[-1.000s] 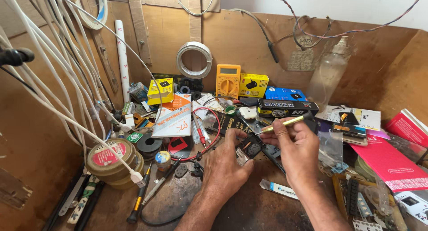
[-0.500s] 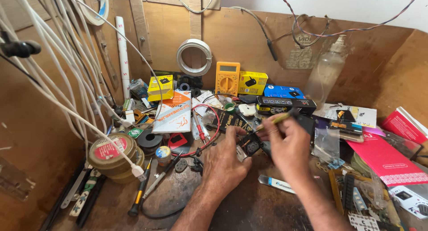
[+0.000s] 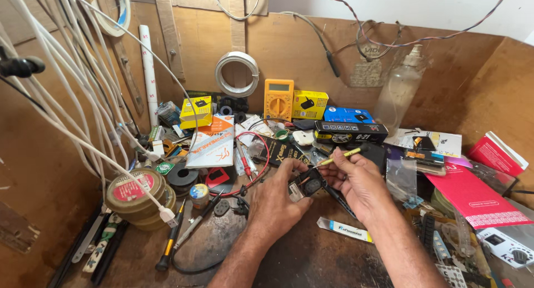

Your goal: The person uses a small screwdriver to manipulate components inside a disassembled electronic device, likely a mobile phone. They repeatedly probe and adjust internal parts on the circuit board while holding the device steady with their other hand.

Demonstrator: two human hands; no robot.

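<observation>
My left hand (image 3: pixel 278 202) rests on the cluttered wooden bench and pinches a small black electronic part (image 3: pixel 305 186) from its left side. My right hand (image 3: pixel 356 182) grips a thin tool with a yellow handle and black end (image 3: pixel 346 154). The tool slants down to the left, and its tip touches the small part near its top. Both wrists come in from the bottom edge. The underside of the part is hidden by my fingers.
An orange multimeter (image 3: pixel 278 98) and yellow boxes (image 3: pixel 309 104) stand at the back wall beside a clear bottle (image 3: pixel 399 92). Round tins (image 3: pixel 135 192), a red probe lead (image 3: pixel 251 167), a screwdriver (image 3: pixel 169 239) and a small tube (image 3: pixel 345 230) lie nearby. White cables (image 3: pixel 67 99) hang left; red booklets (image 3: pixel 473 193) lie right.
My right hand has shifted slightly left and lowered the yellow-handled tool's tip onto the small part. My left hand stays on the part.
</observation>
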